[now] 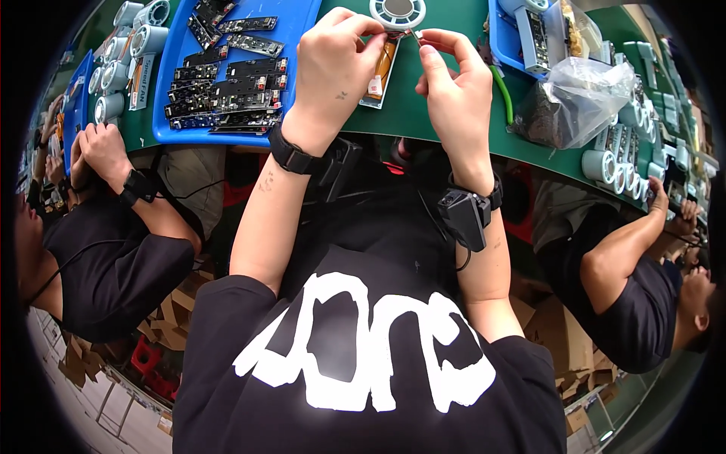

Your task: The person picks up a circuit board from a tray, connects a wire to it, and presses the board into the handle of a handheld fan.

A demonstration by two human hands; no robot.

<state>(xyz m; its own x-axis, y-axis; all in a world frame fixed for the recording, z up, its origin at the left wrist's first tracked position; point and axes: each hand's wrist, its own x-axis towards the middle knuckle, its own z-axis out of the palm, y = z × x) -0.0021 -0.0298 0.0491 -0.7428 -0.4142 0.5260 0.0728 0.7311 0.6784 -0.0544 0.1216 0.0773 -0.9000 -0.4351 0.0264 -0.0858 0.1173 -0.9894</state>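
Between my hands lies a handheld fan with a pale blue round head [397,9] and an opened handle [382,76], which shows an orange-brown inside. Thin dark and reddish wires [395,35] run where the head meets the handle. My left hand [333,72] is closed in a pinch over the handle's upper end; its fingertips hide what they grip. Thumb and forefinger of my right hand [454,94] pinch a thin wire with a small pale end [418,35], just right of the fan.
Left of my hands, a blue tray [162,121] holds several black circuit boards [246,83]. A clear plastic bag [578,102] of small dark parts and a green cable [501,94] lie at right. Fan housings [601,165] stand on the green table [423,125]. Co-workers [113,250] sit on both sides.
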